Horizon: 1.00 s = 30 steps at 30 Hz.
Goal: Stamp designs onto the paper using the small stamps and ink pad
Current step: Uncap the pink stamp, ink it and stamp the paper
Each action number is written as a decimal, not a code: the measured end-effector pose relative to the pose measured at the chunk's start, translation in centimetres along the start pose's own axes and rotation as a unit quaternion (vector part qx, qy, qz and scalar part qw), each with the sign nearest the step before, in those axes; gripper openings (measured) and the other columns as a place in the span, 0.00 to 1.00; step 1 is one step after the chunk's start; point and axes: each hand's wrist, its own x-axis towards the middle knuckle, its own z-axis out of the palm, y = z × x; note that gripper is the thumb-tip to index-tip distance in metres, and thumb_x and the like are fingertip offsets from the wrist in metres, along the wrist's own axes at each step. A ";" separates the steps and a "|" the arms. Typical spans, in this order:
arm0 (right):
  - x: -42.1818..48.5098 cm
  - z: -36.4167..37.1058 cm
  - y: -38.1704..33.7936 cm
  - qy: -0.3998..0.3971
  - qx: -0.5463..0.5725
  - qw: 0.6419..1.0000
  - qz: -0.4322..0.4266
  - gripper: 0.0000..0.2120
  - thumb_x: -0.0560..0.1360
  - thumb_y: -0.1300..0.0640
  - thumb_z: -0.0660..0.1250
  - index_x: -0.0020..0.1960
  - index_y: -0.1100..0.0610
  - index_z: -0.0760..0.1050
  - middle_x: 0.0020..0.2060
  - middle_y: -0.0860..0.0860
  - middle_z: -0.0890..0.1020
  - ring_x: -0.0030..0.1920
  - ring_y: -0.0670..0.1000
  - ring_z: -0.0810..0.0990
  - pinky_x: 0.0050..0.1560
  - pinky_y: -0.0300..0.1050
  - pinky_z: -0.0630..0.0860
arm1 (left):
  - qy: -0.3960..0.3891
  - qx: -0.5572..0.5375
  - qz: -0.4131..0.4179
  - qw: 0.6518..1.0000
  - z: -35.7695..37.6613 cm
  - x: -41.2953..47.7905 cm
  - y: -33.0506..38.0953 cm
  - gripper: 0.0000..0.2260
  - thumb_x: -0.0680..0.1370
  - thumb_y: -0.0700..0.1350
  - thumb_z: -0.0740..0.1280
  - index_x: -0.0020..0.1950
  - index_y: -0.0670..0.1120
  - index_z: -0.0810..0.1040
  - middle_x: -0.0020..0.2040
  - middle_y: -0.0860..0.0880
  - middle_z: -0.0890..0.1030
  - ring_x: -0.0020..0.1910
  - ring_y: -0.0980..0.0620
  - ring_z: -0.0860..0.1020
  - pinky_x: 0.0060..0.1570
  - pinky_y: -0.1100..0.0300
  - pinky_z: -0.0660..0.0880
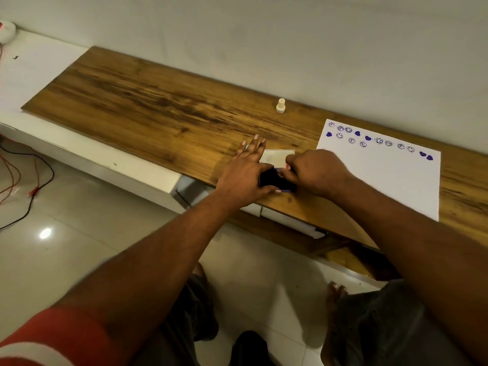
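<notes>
A dark purple ink pad (274,180) lies near the front edge of the wooden shelf, its pale lid (277,157) open behind it. My left hand (245,173) rests on the pad's left side, thumb along its front edge, fingers stretched out flat. My right hand (314,173) is closed over the pad's right part, fingertips pinched down onto it; what they hold is hidden. To the right lies the white paper (390,178), with purple smiley and heart prints along its far edge. A small cream stamp (280,105) stands upright near the wall.
The wooden shelf (158,109) runs along a pale wall, with a white unit beneath it. Red and black cables (23,186) trail on the tiled floor at the left. My knees and a foot show below the shelf.
</notes>
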 end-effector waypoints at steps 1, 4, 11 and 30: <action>0.3 -1.3 -0.3 0.046 -0.001 0.999 0.015 0.23 0.84 0.39 0.53 0.53 0.54 0.78 0.38 0.54 0.82 0.33 0.53 0.71 0.32 0.43 0.61 | -0.003 -0.007 -0.005 1.000 0.0 0.0 0.0 0.31 0.75 0.71 0.66 0.71 0.53 0.80 0.84 0.40 0.57 0.84 0.43 0.48 0.81 0.47 0.46; 1.6 -6.2 0.1 0.306 -0.039 0.949 0.070 0.19 0.84 0.40 0.56 0.42 0.51 0.71 0.27 0.50 0.77 0.26 0.56 0.72 0.34 0.43 0.62 | -0.013 -0.017 -0.023 1.000 0.0 0.0 0.0 0.32 0.74 0.72 0.67 0.71 0.53 0.80 0.84 0.40 0.57 0.84 0.43 0.48 0.81 0.46 0.45; -1.0 0.4 -4.8 -0.084 -0.073 0.992 0.060 0.15 0.83 0.47 0.60 0.62 0.56 0.74 0.51 0.55 0.84 0.48 0.57 0.83 0.50 0.52 0.77 | -0.013 -0.046 -0.046 0.998 -0.2 0.1 0.1 0.29 0.73 0.68 0.70 0.70 0.56 0.80 0.84 0.40 0.57 0.84 0.43 0.48 0.80 0.47 0.43; 1.0 0.9 -3.4 -0.123 -0.058 0.988 0.072 0.16 0.81 0.43 0.64 0.58 0.55 0.77 0.37 0.51 0.74 0.34 0.51 0.71 0.37 0.48 0.70 | -0.056 -0.033 -0.074 0.995 -1.7 0.9 1.1 0.30 0.71 0.70 0.72 0.68 0.56 0.82 0.84 0.42 0.59 0.84 0.43 0.44 0.82 0.46 0.44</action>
